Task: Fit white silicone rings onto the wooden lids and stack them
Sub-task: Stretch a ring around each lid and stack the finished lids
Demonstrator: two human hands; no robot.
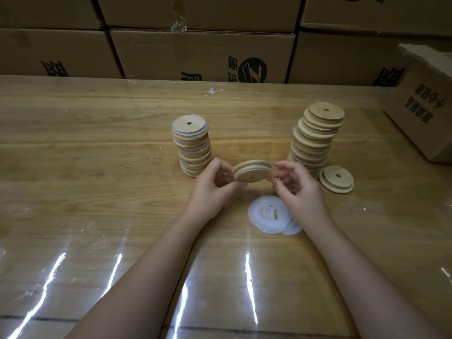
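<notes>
near edge: bench (pixel 97 192) open full width, crossed only by the two forearms.
left half: free out to the left edge.
centre: gap between ringed stack (pixel 193 149) and bare stack (pixel 314 140) filled by left hand (pixel 210 189), right hand (pixel 302 189) and held lid (pixel 252 172).
right side: ring pile (pixel 272 216), loose lid (pixel 337 179), open carton (pixel 425 111).
far edge: carton wall (pixel 195 52).

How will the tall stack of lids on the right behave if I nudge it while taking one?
Probably tips: the right stack leans and its lids sit offset, not squared. The lids look rigid and smooth, so upper ones would likely slide off rather than flex. A fallen lid could roll, being round.
</notes>
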